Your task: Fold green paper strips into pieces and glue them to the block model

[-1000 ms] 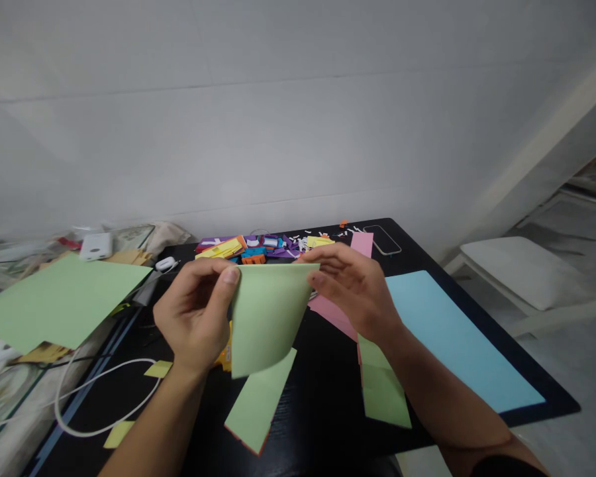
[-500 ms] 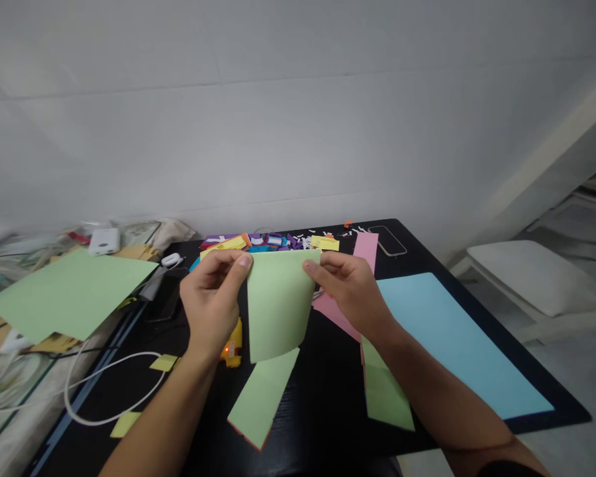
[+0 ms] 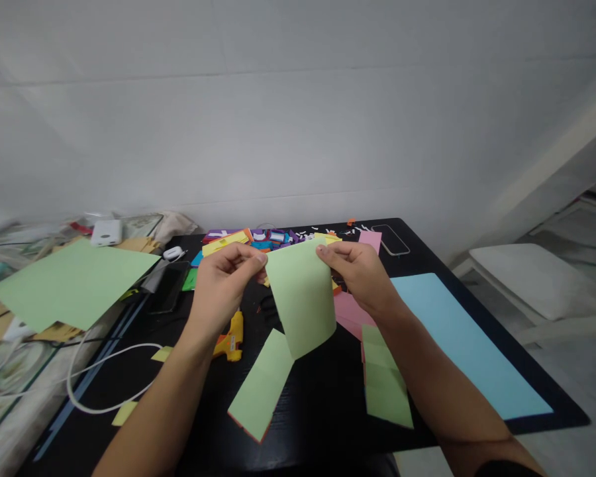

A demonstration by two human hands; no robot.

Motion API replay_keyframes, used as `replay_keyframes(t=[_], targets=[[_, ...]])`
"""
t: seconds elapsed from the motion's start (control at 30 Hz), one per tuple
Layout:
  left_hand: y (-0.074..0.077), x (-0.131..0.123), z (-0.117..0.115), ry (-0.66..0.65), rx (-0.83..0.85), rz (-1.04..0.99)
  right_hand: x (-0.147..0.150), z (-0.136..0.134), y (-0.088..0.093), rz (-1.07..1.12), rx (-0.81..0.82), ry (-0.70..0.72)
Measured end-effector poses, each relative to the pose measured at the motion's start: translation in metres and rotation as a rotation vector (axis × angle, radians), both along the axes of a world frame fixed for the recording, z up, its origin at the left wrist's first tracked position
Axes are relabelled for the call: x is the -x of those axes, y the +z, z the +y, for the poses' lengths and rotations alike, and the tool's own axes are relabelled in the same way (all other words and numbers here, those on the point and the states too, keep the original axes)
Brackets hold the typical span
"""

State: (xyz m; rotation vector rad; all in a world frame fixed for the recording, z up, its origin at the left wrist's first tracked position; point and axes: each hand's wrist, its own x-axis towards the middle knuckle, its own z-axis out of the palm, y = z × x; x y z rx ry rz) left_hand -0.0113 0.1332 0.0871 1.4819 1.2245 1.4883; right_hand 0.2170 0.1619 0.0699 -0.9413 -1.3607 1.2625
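A light green paper sheet hangs above the black table, curved along its lower part. My left hand pinches its upper left corner, and my right hand pinches the upper right corner. Below the sheet lies a green paper strip with a reddish edge. Another green strip rests beside my right forearm. The yellow glue gun lies just right of my left wrist. Pink paper is partly hidden behind my right hand.
Light blue paper covers the table's right side. At the back are colourful paper scraps and a phone-like frame. On the left are a large green sheet, a dark phone and a looping white cable. A white stool stands at right.
The held sheet has shifted right and tilted, its left corner lower than its right. Both hands moved slightly right with it. More of the glue gun and the green strip below now shows.
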Motion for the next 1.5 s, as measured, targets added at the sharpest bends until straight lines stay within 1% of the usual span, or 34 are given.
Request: replay_keyframes(t=[0.1, 0.17, 0.27, 0.37, 0.43, 0.47, 0.57, 0.6, 0.63, 0.67, 0.7, 0.73, 0.8, 0.83, 0.9, 0.97, 1.03, 1.1, 1.2, 1.3, 1.4, 1.5], targets=[[0.005, 0.007, 0.0, -0.085, 0.052, 0.116, -0.003, 0.001, -0.001, -0.096, -0.032, 0.0], [0.006, 0.009, 0.0, -0.16, 0.068, 0.196, -0.002, -0.001, -0.002, -0.2, -0.08, 0.037], [0.0, 0.006, -0.001, -0.281, 0.082, 0.27, 0.006, -0.008, -0.005, -0.32, -0.161, 0.168], [-0.007, 0.0, -0.003, -0.344, 0.108, 0.332, 0.013, -0.014, -0.007, -0.358, -0.205, 0.264], [-0.01, -0.001, -0.004, -0.313, 0.102, 0.331, 0.011, -0.014, -0.005, -0.357, -0.192, 0.283], [-0.009, 0.0, -0.003, -0.267, 0.083, 0.305, 0.008, -0.013, -0.003, -0.357, -0.174, 0.286], [-0.005, 0.009, 0.001, -0.059, -0.022, 0.157, -0.01, -0.004, 0.005, -0.352, -0.102, 0.255], [-0.003, 0.014, 0.002, -0.007, -0.059, 0.113, -0.016, 0.0, 0.008, -0.326, -0.07, 0.238], [-0.001, 0.019, 0.004, 0.019, -0.083, 0.086, -0.021, 0.002, 0.01, -0.249, -0.047, 0.206], [0.001, 0.024, 0.006, 0.009, -0.086, 0.086, -0.025, 0.004, 0.012, -0.17, -0.033, 0.169], [0.003, 0.029, 0.007, -0.032, -0.064, 0.116, -0.027, 0.006, 0.013, -0.092, -0.025, 0.12], [0.005, 0.033, 0.008, -0.102, -0.018, 0.177, -0.027, 0.006, 0.014, -0.028, -0.027, 0.072], [0.008, 0.037, 0.007, -0.253, 0.068, 0.325, -0.023, 0.003, 0.013, 0.011, -0.064, 0.002], [0.008, 0.036, 0.007, -0.294, 0.077, 0.38, -0.019, 0.0, 0.012, -0.012, -0.097, 0.001], [0.006, 0.029, 0.004, -0.315, 0.031, 0.422, -0.01, -0.007, 0.01, -0.114, -0.178, 0.054], [0.002, 0.018, 0.0, -0.335, -0.004, 0.39, -0.002, -0.015, 0.007, -0.222, -0.247, 0.121], [-0.003, 0.006, -0.005, -0.396, 0.062, 0.313, 0.005, -0.024, 0.005, -0.253, -0.287, 0.138], [-0.007, -0.002, -0.008, -0.386, 0.136, 0.206, 0.009, -0.03, 0.004, -0.225, -0.298, 0.106], [-0.009, -0.003, -0.009, -0.316, 0.193, 0.03, 0.007, -0.035, 0.007, -0.14, -0.298, 0.063], [-0.01, 0.003, -0.006, -0.256, 0.204, -0.093, 0.002, -0.036, 0.013, 0.002, -0.303, 0.092], [-0.011, 0.006, -0.004, -0.234, 0.204, -0.153, -0.001, -0.036, 0.018, 0.123, -0.277, 0.163], [-0.009, 0.004, -0.005, -0.245, 0.203, -0.182, -0.002, -0.034, 0.019, 0.196, -0.275, 0.188]])
